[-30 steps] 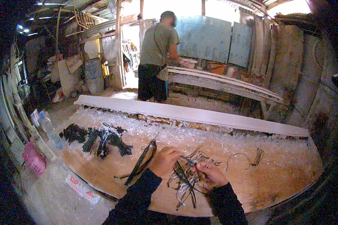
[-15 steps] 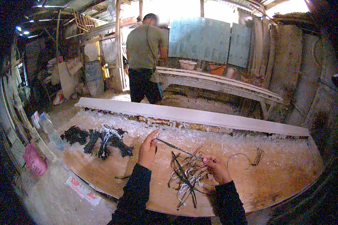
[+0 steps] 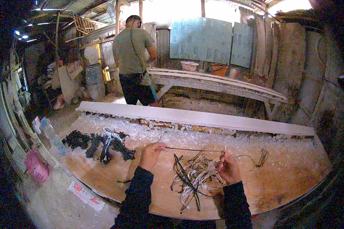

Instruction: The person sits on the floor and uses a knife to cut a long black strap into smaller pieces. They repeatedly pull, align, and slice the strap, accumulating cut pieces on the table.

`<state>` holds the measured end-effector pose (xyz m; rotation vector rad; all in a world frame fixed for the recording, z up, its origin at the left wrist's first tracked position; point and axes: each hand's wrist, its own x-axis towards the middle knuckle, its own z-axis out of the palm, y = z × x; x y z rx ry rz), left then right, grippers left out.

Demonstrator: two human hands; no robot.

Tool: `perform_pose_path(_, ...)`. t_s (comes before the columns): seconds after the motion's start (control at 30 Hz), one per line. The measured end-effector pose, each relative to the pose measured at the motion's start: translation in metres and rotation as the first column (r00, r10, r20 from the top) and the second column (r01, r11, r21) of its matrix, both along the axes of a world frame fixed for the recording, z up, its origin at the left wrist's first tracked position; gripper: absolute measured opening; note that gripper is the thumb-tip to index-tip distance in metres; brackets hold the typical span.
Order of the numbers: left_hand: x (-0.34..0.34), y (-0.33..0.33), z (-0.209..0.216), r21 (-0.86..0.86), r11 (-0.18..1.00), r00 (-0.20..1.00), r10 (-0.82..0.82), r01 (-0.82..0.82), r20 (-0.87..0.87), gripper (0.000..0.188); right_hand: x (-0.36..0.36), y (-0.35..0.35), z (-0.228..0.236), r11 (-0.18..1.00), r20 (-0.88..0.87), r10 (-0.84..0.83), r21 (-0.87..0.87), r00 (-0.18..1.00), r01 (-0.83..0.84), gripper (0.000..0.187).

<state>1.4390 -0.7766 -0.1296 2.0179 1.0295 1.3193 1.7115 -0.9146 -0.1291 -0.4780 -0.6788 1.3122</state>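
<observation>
A thin dark strip is stretched nearly level between my two hands, above the wooden tabletop. My left hand pinches its left end, and my right hand grips its right end between closed fingertips. Below the strip, close to my right hand, lies a loose tangle of dark and pale strips. Left of my left hand, several bundles of black strips rest together, some mixed with white. What the strip is made of I cannot tell.
A long white plaster-like bar runs along the table's far edge, with white crumbs before it. A coiled wire lies to the right. A clear bottle and a pink bag are at left. Another person stands by a bench.
My right hand has moved right and slightly up, and the strip now lies nearly level instead of slanting down. The other person appears further left, turned more away.
</observation>
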Motion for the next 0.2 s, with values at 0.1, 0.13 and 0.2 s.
perform_pose_path(0.1, 0.005, 0.004, -0.006, -0.043, 0.991, 0.989, -0.131, 0.128, -0.066, 0.015, 0.006, 0.004, -0.006, 0.997, -0.218, -0.055, -0.057, 0.974, 0.043, 0.018)
perform_pose_path(0.13, 0.006, 0.006, -0.008, -0.040, 0.990, 0.985, -0.140, 0.137, -0.105, 0.015, 0.009, 0.006, -0.008, 0.997, -0.228, -0.074, -0.031, 0.971, 0.068, 0.021)
perform_pose_path(0.2, 0.006, 0.008, -0.012, -0.085, 0.986, 0.964, -0.159, 0.144, -0.215, 0.015, 0.013, 0.009, -0.015, 0.993, -0.249, -0.109, 0.020, 0.962, 0.118, 0.029)
